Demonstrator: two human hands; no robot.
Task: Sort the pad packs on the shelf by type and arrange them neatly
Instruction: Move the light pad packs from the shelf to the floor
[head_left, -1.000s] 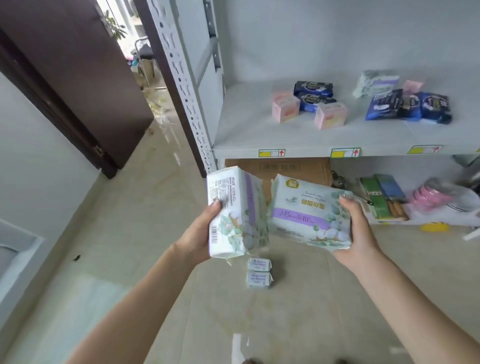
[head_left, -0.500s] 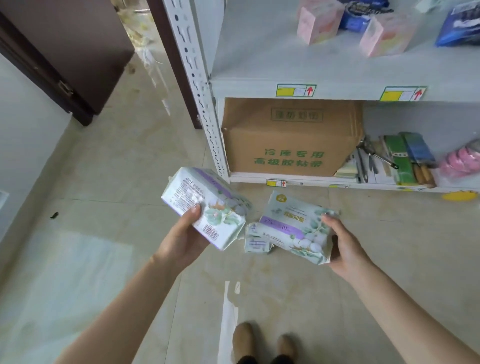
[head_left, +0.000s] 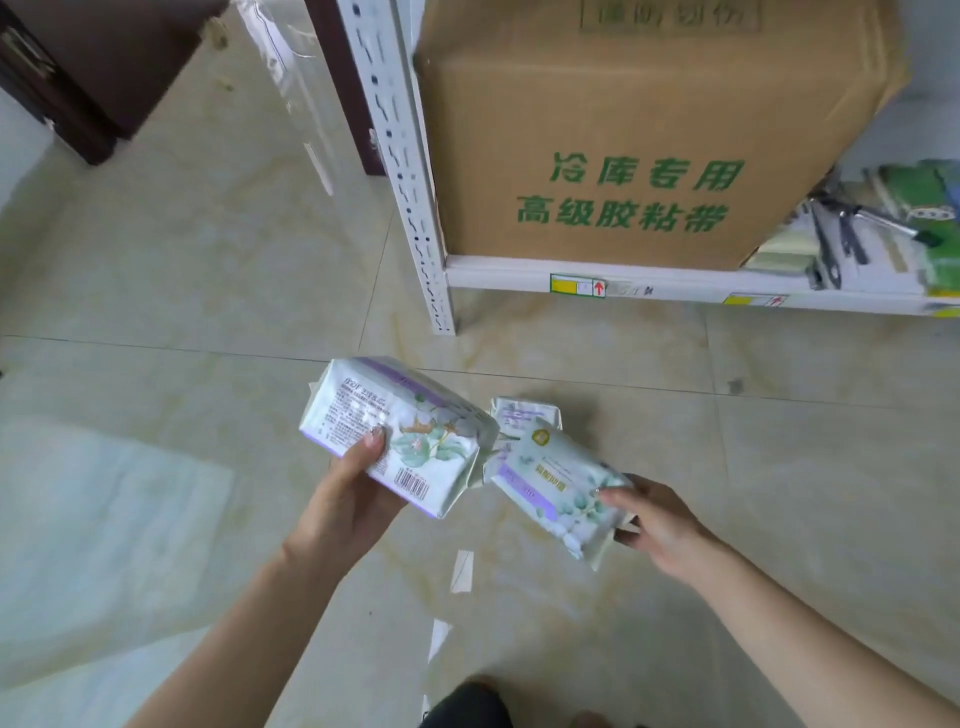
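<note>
Left hand (head_left: 343, 501): the barcode pad pack (head_left: 400, 431) is gripped.
Right hand (head_left: 657, 525): the purple-banded pad pack (head_left: 550, 486) is held at its end.
Small packet (head_left: 524, 413): on the floor (head_left: 208, 291), between both packs.

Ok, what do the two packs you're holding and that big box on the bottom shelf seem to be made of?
Left-hand pack and right-hand pack: probably thin plastic film, soft and faintly glossy, judging by the crimped, puckered end seams and printed surface. Big box: brown cardboard, matte, with green print and creased edges.
</note>
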